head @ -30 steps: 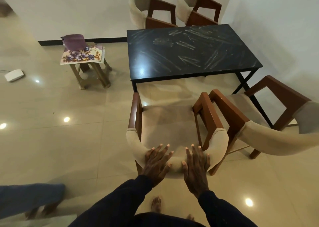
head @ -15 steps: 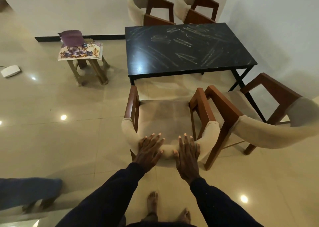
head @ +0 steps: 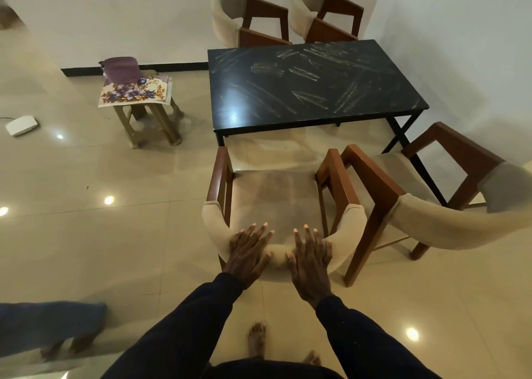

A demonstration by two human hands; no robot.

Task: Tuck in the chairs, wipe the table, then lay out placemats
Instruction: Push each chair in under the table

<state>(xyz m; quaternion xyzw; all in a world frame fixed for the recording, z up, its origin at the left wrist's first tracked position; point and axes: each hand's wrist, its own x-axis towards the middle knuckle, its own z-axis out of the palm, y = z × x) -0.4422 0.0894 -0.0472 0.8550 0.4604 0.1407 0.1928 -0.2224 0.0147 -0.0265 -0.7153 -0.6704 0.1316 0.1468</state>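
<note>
While our left hand (head: 249,252) and right hand (head: 309,260) lie flat side by side on the padded backrest of the nearest chair (head: 276,194), their fingers are straight and spread, gripping nothing, with the fingertips reaching over its top edge towards the seat. We see this chair facing the dark surface (head: 311,90) but standing clear of it, its wooden armrests just short of the near edge. Just beside it on our right, a second chair (head: 449,229) stands turned at an angle near the surface's corner leg. Pale streaks cover the top of the surface. A third chair (head: 244,18) and a fourth chair (head: 325,13) sit at its far side by the wall. To our left, apart from the surface, a small stool (head: 144,119) carries floral placemats (head: 135,92) with a purple cloth (head: 121,67) resting on their far edge. Further left, a flat white object (head: 21,124) lies on the tiled floor (head: 86,249).
</note>
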